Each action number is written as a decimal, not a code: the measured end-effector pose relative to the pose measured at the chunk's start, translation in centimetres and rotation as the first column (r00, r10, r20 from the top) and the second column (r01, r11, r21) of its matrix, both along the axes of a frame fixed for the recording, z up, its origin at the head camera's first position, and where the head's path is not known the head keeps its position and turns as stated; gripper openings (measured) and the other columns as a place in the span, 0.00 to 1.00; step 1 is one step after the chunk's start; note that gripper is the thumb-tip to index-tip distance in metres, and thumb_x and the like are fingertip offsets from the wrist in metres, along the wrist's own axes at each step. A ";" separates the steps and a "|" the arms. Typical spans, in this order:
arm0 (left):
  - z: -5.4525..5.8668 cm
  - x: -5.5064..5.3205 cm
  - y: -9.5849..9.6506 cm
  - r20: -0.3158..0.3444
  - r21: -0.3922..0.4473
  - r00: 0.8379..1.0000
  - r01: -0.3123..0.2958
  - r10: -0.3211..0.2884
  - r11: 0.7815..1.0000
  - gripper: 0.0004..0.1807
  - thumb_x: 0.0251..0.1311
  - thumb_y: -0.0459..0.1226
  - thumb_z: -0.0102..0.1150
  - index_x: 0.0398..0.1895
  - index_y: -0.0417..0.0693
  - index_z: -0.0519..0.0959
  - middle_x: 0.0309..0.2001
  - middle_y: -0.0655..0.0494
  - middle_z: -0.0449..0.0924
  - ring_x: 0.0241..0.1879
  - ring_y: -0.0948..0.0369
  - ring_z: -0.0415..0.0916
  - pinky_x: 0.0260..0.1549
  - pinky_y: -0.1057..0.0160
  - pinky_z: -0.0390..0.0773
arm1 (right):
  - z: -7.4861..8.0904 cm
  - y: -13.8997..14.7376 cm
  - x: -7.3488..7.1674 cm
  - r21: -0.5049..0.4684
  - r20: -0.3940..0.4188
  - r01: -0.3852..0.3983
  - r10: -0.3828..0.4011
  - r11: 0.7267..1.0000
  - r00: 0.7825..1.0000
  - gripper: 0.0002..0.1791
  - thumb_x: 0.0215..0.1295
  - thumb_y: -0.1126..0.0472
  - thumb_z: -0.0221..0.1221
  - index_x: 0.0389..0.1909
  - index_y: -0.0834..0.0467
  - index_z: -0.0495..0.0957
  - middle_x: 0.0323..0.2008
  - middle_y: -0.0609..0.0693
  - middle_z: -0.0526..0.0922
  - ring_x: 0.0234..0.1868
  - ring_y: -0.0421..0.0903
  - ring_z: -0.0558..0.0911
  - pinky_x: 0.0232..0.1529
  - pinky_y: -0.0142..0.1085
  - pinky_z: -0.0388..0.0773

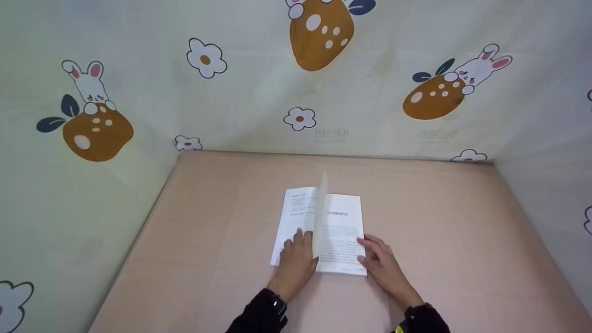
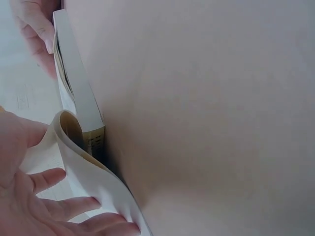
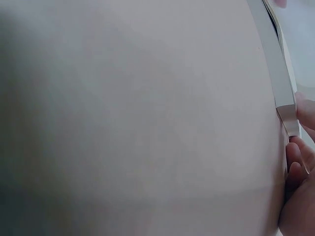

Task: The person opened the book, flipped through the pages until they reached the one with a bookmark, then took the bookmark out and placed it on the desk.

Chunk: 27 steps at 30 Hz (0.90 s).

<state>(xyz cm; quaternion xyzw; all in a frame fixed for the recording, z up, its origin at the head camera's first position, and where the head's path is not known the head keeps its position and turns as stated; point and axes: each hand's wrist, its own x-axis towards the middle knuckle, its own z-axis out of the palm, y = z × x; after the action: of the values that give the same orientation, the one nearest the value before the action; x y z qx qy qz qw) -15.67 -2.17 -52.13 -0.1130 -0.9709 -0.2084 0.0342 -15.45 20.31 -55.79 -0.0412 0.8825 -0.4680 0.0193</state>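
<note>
An open book (image 1: pixel 343 245) with printed text lies on the table. One leaf (image 1: pixel 320 222) stands up at its middle, between the two pages. My left hand (image 1: pixel 296 261) rests on the left page, fingers extended, the thumb beside the standing leaf. In the left wrist view, that page side bows up into a loop near the spine (image 2: pixel 94 141), by the thumb. At the right edge of the book, my right hand (image 1: pixel 381 266) grips the page block, its thumb above. Its other fingers (image 3: pixel 294 155) bend in against the side, partly hidden.
A pinkish-beige cover (image 1: pixel 222 259) spreads over the table. Pale walls (image 1: pixel 249 97) printed with rabbits, brown fruit and flowers rise at the back and both sides. Dark sleeves (image 1: pixel 263 307) reach to both wrists.
</note>
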 end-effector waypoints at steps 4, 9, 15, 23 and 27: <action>0.3 -0.2 -0.3 0.032 0.036 0.999 -0.011 0.009 0.999 0.24 0.52 0.35 0.64 0.48 0.35 0.67 0.57 0.31 0.68 0.45 0.40 0.73 0.39 0.49 0.76 | 0.0 0.0 0.0 -0.005 0.000 0.006 -0.006 1.000 1.000 0.22 0.61 0.61 0.59 0.57 0.54 0.73 0.64 0.53 0.66 0.50 0.46 0.63 0.47 0.39 0.61; 0.5 -0.4 -0.7 0.086 0.073 0.995 -0.050 0.043 0.996 0.30 0.54 0.35 0.63 0.57 0.27 0.67 0.59 0.32 0.68 0.50 0.39 0.73 0.46 0.49 0.77 | -0.1 0.0 0.0 -0.001 0.002 0.007 -0.007 1.000 1.000 0.22 0.61 0.61 0.59 0.57 0.54 0.73 0.64 0.53 0.66 0.54 0.47 0.63 0.50 0.41 0.61; 0.4 -0.4 -0.9 0.068 0.070 0.994 -0.094 0.089 0.993 0.27 0.54 0.36 0.63 0.52 0.23 0.71 0.59 0.32 0.69 0.50 0.40 0.72 0.43 0.50 0.78 | -0.2 0.0 0.1 -0.017 -0.014 -0.003 0.002 1.000 1.000 0.22 0.61 0.59 0.60 0.57 0.55 0.73 0.64 0.54 0.66 0.61 0.51 0.62 0.54 0.45 0.61; 0.3 -0.4 -1.9 0.149 0.078 0.979 -0.150 0.137 0.986 0.20 0.56 0.38 0.61 0.36 0.22 0.78 0.63 0.29 0.62 0.58 0.36 0.62 0.52 0.46 0.70 | -0.2 -0.1 0.1 -0.019 -0.029 0.002 -0.002 1.000 1.000 0.21 0.60 0.63 0.60 0.56 0.56 0.74 0.64 0.54 0.66 0.62 0.51 0.62 0.55 0.45 0.61; 0.2 -0.3 -2.9 0.174 0.051 0.973 -0.160 0.149 0.986 0.20 0.53 0.38 0.64 0.32 0.23 0.79 0.64 0.32 0.61 0.61 0.35 0.58 0.55 0.41 0.65 | -0.2 -0.1 0.1 -0.019 -0.018 0.005 -0.006 1.000 1.000 0.21 0.61 0.61 0.60 0.56 0.55 0.74 0.64 0.53 0.66 0.61 0.50 0.62 0.54 0.44 0.61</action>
<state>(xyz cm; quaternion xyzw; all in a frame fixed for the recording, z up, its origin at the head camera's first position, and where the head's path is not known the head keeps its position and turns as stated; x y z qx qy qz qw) -15.92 -5.04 -51.91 -0.0179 -0.9688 -0.2453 -0.0290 -15.31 20.26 -55.97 -0.0432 0.8783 -0.4761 0.0095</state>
